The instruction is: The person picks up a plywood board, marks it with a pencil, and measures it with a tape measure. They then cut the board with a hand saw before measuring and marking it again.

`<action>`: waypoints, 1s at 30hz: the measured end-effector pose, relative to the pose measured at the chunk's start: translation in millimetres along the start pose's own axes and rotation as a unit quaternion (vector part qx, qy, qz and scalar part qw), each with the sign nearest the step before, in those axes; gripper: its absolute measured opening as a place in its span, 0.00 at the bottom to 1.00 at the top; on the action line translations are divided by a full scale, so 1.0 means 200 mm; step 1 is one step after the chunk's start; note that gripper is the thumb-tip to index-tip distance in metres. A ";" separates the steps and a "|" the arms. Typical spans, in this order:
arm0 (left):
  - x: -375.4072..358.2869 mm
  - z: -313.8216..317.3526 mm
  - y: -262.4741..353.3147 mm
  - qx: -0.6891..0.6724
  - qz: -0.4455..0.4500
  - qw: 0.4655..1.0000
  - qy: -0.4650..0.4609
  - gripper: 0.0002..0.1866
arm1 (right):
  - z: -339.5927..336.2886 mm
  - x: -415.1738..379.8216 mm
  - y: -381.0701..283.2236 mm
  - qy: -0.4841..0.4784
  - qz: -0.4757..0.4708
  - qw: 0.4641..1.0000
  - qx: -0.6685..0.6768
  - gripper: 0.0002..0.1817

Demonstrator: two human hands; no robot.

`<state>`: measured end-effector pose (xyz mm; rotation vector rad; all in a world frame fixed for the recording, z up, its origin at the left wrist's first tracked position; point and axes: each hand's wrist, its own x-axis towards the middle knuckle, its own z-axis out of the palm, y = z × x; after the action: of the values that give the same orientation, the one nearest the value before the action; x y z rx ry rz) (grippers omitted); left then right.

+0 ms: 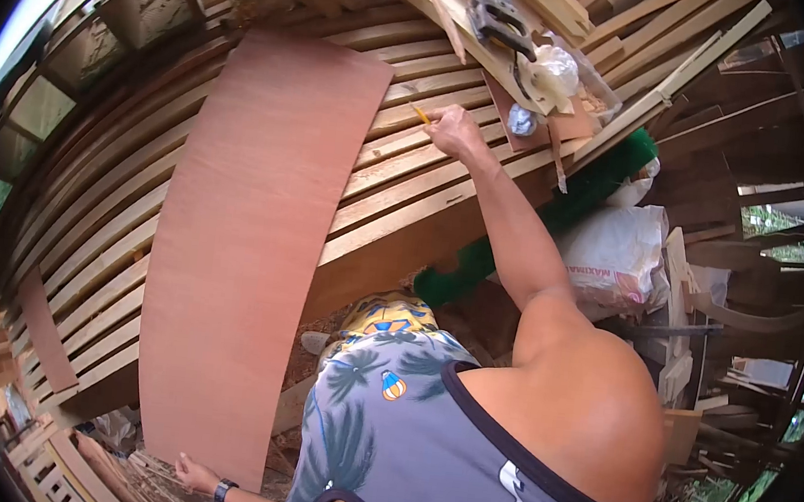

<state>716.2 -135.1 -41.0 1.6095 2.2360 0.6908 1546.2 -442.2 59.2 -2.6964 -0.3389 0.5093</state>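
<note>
Across the middle of the frame, a bench of long wooden slats (411,169) is seen, and on it a thin reddish plywood sheet (245,254) is laid, reaching from the upper centre down to the lower left. At the sheet's lower edge, in the bottom left of the frame, the left hand (194,474) is placed against the plywood with the fingers lying loosely; a dark wristwatch (224,493) is worn on that wrist. Whether the edge is gripped or only touched cannot be told. In the upper centre, the right hand (456,131) is stretched out over the slats, just right of the sheet, and is closed around a yellow pencil (420,114), whose tip is pointed toward the sheet's right edge. Above that hand, at the top of the frame, a handsaw (494,8) is rested on stacked timber offcuts, and just below it a crumpled clear plastic bag (553,71) is lying; its contents cannot be made out. At the right of the frame, below the bench end, a filled white sack (617,254) with printed lettering is stood beside a green roll (573,205); what the sack holds is hidden.
</note>
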 end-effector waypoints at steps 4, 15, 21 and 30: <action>-0.16 0.08 0.19 0.006 -0.014 1.000 -0.009 0.26 | -0.17 0.06 0.36 0.085 0.134 0.981 -0.107 0.20; -0.03 0.22 0.75 -0.051 0.074 0.992 -0.084 0.21 | -0.26 0.22 0.47 0.107 0.092 0.973 -0.186 0.14; -0.05 0.17 0.67 -0.046 0.062 0.994 -0.077 0.21 | -0.74 0.17 0.20 0.279 -0.030 0.957 -0.069 0.19; -0.25 -0.01 0.55 0.042 -0.016 0.997 -0.064 0.22 | -0.75 0.68 0.17 0.187 -0.128 0.931 -0.286 0.27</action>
<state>818.3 -153.9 18.2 1.6055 2.2184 0.4770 1734.4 -478.6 133.9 -3.1371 -0.8188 -0.2254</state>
